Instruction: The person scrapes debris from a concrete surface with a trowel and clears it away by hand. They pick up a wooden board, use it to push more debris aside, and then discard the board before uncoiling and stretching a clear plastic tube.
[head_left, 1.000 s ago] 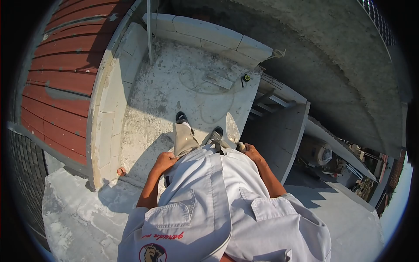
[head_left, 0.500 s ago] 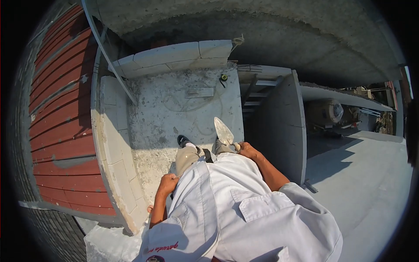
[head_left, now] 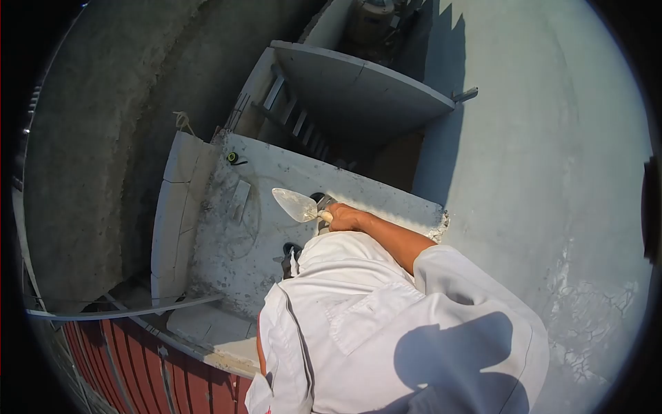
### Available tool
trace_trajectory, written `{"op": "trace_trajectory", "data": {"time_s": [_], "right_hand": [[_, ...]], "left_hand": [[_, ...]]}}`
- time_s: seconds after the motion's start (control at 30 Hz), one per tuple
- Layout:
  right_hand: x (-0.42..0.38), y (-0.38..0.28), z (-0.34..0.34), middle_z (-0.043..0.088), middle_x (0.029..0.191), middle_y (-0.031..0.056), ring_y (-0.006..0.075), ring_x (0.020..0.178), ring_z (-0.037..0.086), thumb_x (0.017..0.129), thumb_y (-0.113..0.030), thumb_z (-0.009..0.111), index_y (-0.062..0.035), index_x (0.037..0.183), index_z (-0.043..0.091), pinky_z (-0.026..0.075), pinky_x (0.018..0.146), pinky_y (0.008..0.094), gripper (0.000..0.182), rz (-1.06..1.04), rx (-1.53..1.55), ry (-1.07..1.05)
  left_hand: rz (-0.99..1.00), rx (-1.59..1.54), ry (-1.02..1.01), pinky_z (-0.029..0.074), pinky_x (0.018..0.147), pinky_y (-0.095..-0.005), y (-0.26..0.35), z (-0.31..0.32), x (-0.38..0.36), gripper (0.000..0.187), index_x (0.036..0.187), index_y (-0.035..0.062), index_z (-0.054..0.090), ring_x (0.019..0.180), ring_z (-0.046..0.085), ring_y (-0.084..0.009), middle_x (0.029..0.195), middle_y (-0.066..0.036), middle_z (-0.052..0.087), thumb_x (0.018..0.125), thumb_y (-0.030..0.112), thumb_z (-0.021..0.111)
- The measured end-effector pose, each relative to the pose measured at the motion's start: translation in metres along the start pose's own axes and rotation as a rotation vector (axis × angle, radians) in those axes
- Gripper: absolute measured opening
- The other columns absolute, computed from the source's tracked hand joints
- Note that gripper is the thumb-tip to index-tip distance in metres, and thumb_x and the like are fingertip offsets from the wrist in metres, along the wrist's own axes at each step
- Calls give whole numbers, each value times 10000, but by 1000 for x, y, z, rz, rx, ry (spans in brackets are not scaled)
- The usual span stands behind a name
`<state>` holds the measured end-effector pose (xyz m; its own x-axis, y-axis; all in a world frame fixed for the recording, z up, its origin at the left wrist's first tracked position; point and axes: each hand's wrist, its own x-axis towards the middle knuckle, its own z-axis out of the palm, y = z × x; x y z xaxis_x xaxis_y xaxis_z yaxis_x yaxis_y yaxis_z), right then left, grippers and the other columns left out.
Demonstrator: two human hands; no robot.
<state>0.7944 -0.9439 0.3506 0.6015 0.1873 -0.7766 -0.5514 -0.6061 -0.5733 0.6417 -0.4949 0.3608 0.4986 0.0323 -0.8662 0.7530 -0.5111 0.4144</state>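
While right hand (head_left: 344, 218) clamps fingers (head_left: 335, 208) round trowel (head_left: 296, 205), left hand hidden, cannot tell grip.

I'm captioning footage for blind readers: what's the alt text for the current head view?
The wearer's right hand grips a pointed trowel above a pale floor, where a tape measure lies near a low block wall.

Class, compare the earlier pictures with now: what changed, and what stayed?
The view swung rightward, shifting the red roof from left to lower left. The left hand, visible earlier, is out of sight. The right hand still grips the trowel; the tape measure still lies on the floor.
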Motion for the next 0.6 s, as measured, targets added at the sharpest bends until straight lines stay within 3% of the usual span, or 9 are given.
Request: {"op": "trace_trajectory", "data": {"time_s": [0.1,0.37,0.6], "right_hand": [[-28,17,49,673,1242,266,370,1186,647,736,-195,724,24,1269,627,513,959,422,585,24,111,168],[-100,48,175,687,1127,261,391,1100,664,718,-173,733,7,1239,609,517,910,439,565,206,300,354],[-115,66,219,679,1177,276,397,1130,657,718,-175,729,13,1250,598,518,933,432,579,290,454,409]], "left_hand": [[25,122,-101,498,620,-354,6,-36,18,267,801,-47,706,637,605,-170,695,-115,681,877,209,708],[77,309,-250,497,625,-351,3,-91,57,271,811,-48,710,645,596,-164,700,-107,679,876,215,711],[96,406,-317,495,630,-349,9,-103,68,275,819,-49,713,652,588,-158,705,-101,677,875,220,713]]}}
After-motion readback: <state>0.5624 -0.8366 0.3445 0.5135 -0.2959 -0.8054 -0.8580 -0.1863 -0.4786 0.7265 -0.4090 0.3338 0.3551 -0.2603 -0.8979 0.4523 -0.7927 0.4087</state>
